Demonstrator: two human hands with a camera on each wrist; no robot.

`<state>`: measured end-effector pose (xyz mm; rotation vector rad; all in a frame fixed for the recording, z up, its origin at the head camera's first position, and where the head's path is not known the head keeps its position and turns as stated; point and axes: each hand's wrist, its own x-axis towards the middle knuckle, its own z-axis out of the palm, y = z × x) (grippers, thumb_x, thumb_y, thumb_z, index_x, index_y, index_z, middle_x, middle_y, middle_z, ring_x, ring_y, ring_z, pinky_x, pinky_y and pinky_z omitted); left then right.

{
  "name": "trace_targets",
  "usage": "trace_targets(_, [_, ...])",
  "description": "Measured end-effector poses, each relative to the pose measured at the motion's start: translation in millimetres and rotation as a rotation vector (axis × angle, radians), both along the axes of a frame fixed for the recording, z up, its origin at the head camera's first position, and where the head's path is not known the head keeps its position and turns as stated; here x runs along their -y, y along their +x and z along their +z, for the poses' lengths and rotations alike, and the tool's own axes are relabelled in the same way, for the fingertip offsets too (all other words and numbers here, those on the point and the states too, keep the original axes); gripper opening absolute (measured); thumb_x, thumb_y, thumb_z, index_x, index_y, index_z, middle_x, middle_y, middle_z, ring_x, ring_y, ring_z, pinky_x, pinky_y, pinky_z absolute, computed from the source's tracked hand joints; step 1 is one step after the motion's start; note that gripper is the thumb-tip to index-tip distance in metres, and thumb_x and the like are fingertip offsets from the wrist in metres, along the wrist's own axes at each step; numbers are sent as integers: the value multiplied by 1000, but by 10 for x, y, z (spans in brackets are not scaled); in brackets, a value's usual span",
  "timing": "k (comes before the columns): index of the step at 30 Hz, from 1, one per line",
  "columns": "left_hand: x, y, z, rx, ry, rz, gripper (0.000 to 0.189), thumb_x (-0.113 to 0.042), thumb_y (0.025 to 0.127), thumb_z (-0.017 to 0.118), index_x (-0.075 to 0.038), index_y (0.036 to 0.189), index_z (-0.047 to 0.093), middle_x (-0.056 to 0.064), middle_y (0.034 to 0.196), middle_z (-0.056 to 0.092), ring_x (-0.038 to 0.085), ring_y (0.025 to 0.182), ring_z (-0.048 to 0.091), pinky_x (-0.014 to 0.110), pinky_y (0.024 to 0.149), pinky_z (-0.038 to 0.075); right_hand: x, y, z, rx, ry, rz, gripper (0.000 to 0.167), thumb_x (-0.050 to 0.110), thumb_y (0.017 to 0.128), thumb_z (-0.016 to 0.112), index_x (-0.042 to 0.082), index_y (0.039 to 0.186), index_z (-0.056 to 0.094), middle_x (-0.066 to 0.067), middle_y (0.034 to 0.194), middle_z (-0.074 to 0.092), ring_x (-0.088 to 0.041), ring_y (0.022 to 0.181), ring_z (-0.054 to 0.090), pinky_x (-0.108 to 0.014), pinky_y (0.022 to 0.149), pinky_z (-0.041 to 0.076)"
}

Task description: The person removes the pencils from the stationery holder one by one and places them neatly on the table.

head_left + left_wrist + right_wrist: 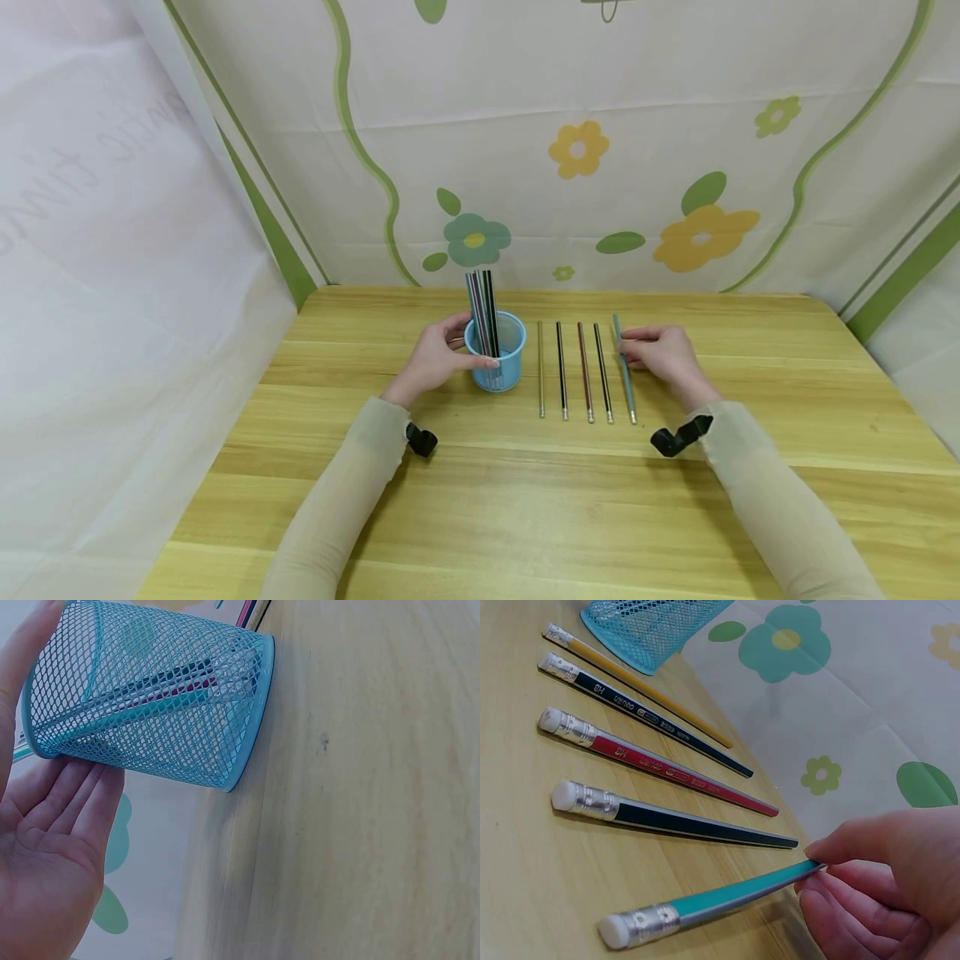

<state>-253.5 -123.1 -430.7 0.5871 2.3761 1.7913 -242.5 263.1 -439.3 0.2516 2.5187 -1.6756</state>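
Observation:
My left hand (pixel 437 357) grips a light blue mesh pencil cup (pixel 161 761), thumb on the near side and fingers on the far side. The cup stands upright on the table, with several pencils (pixel 480 304) leaning at its left, eraser ends down. Between thumb and fingers, my right hand (pixel 660 354) pinches a teal pencil (pixel 739 891) towards its far end; its white eraser points towards me. Left of it lie a black pencil (pixel 694 825), a red pencil (pixel 667 769), another black pencil (pixel 649 716) and a yellow pencil (pixel 641 682), roughly parallel.
The wooden table (pixel 525 517) reaches back to a white cloth backdrop (pixel 487 108) with printed flowers. Another white cloth (pixel 112 333) hangs along the left side. Black cameras sit on both wrists.

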Motion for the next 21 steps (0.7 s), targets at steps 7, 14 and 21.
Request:
trace_targets(7, [2, 1, -3, 0, 8, -4, 80, -24, 74, 95, -11, 143, 57, 0, 130, 64, 19, 118, 62, 34, 104, 50, 25, -18, -12, 19, 14, -13, 40, 13, 94, 73, -7, 128, 66, -19, 110, 70, -15, 82, 71, -30, 76, 62])
trace_targets(14, [4, -12, -20, -4, 17, -5, 80, -23, 74, 95, -11, 143, 57, -1, 130, 65, 18, 118, 62, 34, 104, 50, 36, -12, -36, 9, 42, -11, 38, 14, 93, 75, -6, 125, 68, -18, 107, 72, -16, 80, 72, -30, 72, 62])
trace_targets(21, [3, -10, -19, -7, 12, -1, 80, -23, 74, 95, -12, 143, 57, -3, 130, 65, 16, 117, 63, 31, 103, 50, 39, 1, -30, 2, 60, -13, 37, 13, 93, 75, -5, 124, 69, -19, 108, 72, -18, 81, 73, -29, 72, 62])
